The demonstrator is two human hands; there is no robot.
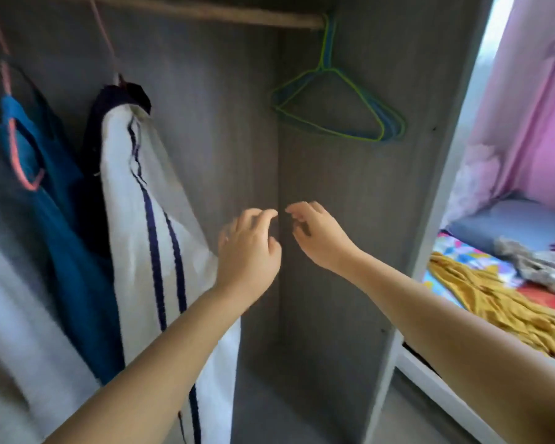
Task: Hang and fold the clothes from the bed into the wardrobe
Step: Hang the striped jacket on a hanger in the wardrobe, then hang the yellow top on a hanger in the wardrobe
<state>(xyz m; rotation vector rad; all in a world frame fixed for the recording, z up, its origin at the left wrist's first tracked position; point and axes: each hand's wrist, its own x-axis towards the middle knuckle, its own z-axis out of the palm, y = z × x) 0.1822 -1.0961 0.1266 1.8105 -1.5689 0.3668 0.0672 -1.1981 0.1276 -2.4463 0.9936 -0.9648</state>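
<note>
**Now: both hands bare inside the wardrobe, clothes waiting on the bed**

Right, both arms reaching into the wardrobe (359,219). Left hand (249,248) hovering beside the white striped garment (148,225), fingers loosely curled, nothing in the grip. Right hand (318,232) just beside it, fingers likewise relaxed and bent, holding nothing at all. Fingertips close, not touching.

Up top, a bunch of green and blue hangers (340,107) dangling spare from the rail (205,11), well above both hands. On the left, a blue garment (68,219) already hung next to the striped one.

Over on the bed (462,251), at right: a mustard-yellow cloth (500,302) spilled in soft folds, and a grey bundle (532,261) beyond it. Likely light, limp stuff, prone to slump and slide off a thin wire hanger. Best taken at the shoulders or collar, spread flat before threading a hanger through. Probably a spare hanger first, then a turn towards the bed.
</note>
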